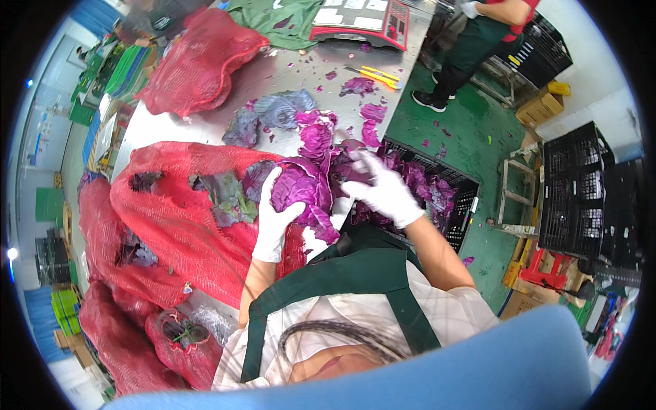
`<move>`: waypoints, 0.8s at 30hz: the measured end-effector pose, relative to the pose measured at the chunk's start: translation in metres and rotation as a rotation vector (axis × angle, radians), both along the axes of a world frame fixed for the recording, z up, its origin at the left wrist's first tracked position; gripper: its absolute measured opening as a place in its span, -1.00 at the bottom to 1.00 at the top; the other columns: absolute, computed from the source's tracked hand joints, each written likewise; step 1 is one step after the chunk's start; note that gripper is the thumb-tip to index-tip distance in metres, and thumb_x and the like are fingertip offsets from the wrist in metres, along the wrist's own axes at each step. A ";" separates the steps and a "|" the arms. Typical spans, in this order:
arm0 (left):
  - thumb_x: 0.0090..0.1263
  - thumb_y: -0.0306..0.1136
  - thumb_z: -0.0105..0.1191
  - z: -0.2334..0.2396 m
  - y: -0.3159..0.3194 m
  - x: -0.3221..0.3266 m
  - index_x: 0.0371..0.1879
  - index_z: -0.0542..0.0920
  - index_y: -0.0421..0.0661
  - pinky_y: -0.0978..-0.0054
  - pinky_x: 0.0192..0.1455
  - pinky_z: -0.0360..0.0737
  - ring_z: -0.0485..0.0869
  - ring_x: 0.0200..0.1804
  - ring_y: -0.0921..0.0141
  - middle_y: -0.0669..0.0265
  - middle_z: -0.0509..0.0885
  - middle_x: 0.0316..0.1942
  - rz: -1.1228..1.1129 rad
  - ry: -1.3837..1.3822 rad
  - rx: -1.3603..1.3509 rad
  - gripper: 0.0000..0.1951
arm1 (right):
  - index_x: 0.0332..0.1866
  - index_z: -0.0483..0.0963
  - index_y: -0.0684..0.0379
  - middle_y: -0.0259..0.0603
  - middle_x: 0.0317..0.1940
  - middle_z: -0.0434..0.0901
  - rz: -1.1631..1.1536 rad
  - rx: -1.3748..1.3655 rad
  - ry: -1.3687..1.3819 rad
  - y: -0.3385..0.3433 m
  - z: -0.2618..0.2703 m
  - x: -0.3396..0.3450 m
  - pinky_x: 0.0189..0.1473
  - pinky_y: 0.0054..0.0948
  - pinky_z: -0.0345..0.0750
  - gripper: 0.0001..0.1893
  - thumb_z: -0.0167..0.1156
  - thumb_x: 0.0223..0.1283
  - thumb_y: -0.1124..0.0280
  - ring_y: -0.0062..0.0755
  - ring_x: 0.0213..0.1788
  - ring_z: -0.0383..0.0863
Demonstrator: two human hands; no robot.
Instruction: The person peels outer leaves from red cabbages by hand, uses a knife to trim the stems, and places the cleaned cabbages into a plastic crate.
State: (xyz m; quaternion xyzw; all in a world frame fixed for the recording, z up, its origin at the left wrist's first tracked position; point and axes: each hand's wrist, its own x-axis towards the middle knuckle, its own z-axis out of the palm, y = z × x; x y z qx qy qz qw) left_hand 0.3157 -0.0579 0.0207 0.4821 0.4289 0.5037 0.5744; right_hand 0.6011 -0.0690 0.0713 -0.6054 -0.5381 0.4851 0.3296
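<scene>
My left hand (275, 218), in a white glove, holds a red cabbage head (302, 189) against the table from its left side, thumb across the front. Some of its outer leaves hang loose towards me. To the right, my gloved right hand (382, 189) has its fingers spread, with nothing clearly in them. It is above a black plastic crate (464, 205) of torn purple cabbage leaves (430, 189). More peeled leaves (315, 136) lie just beyond the cabbage. Under my left forearm stretches a red mesh sack (195, 225) with outer leaves on it.
A yellow utility knife (379, 77) lies on the steel table (287, 66) near a red scale (359, 23). Another full mesh sack (205, 61) stands at the far left. Several sacks (118, 333) are piled at lower left. A co-worker (476, 46) stands beyond the table's right edge.
</scene>
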 end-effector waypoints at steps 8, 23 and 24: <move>-0.01 -0.14 0.68 -0.024 0.008 0.023 0.51 0.43 -0.16 0.13 0.61 0.34 0.45 0.49 0.14 0.11 0.49 0.41 -0.094 0.629 0.294 0.04 | 0.72 0.09 0.23 0.17 0.17 0.68 0.180 -0.317 0.038 0.016 -0.019 -0.023 0.17 -0.24 0.63 0.01 0.40 0.18 0.20 -0.06 0.10 0.75; -0.07 -0.02 0.67 -0.007 -0.003 0.040 0.42 0.46 -0.16 0.05 0.55 0.39 0.46 0.43 0.02 0.01 0.46 0.33 -0.056 0.801 0.329 0.03 | 0.68 0.22 0.06 -0.24 0.02 0.67 0.072 -0.274 0.510 0.007 -0.080 -0.001 -0.52 -0.56 0.43 -0.03 0.08 0.01 0.81 -0.64 -0.40 0.56; -0.04 -0.01 0.67 -0.015 0.004 0.034 0.45 0.45 -0.18 0.07 0.55 0.40 0.47 0.42 0.04 0.02 0.46 0.33 -0.072 0.762 0.319 0.03 | 0.67 0.24 0.09 -0.22 0.30 0.52 0.093 -0.254 0.551 0.008 -0.093 0.005 -0.33 -0.57 0.53 -0.01 0.05 -0.05 0.85 -0.51 0.04 0.54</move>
